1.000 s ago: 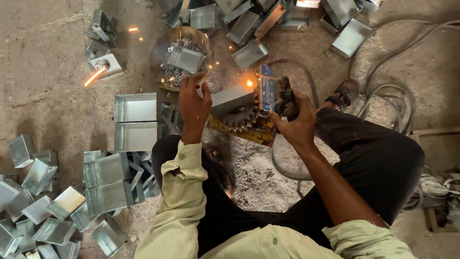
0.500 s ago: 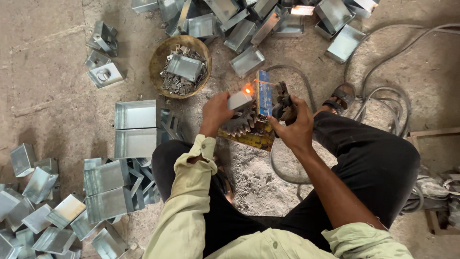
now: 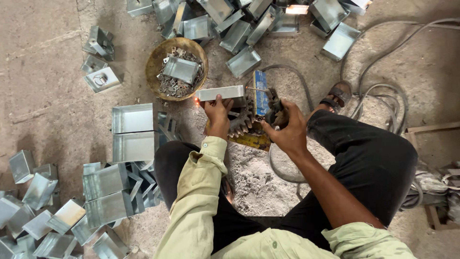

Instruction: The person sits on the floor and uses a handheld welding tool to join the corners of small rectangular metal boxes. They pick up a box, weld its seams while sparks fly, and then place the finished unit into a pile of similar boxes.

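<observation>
Between the person's knees, the left hand gripped a flat galvanised metal box by its near edge, fingers closed on it. Just right of that grip, the right hand was wrapped around a dark welding holder, beside a toothed gear. Beyond the left hand's grip stood a round basket of small metal pieces.

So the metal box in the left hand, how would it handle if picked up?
The box looks like thin folded sheet: probably light and stiff. The left hand holds it alone. Flat sides, unlikely to roll. A glowing spot at its corner suggests it may be hot.
</observation>
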